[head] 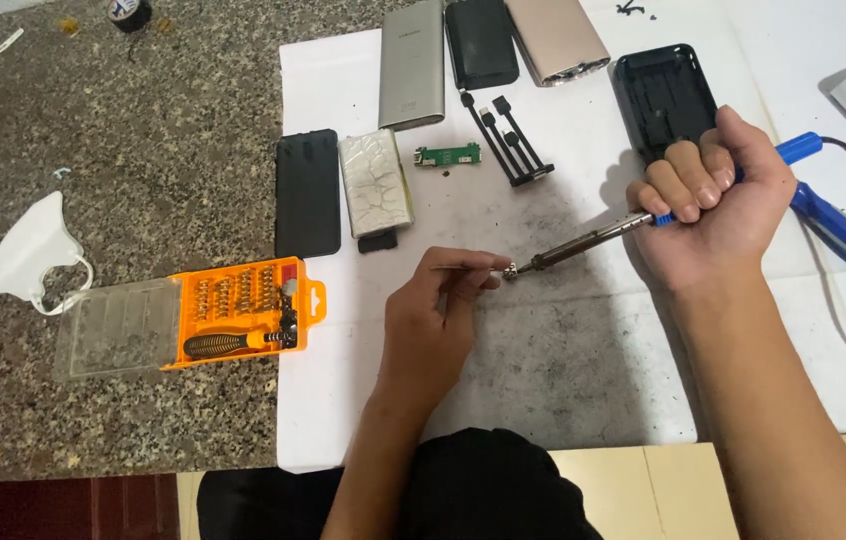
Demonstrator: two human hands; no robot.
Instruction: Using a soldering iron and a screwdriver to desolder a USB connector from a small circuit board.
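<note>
Speckled granite, smudged white sheet [583, 380] | right hand [713, 195] fists blue-handled iron [603, 235]

Bright, even overhead light; frame sharp.
Soft shadows fall beside both hands on the white sheet [563, 380]; no glare.

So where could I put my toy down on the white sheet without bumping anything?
The white sheet is bare below the left hand and right hand, toward the near edge. Its top is crowded: the grey case, green circuit board, black cover and black shell.
</note>
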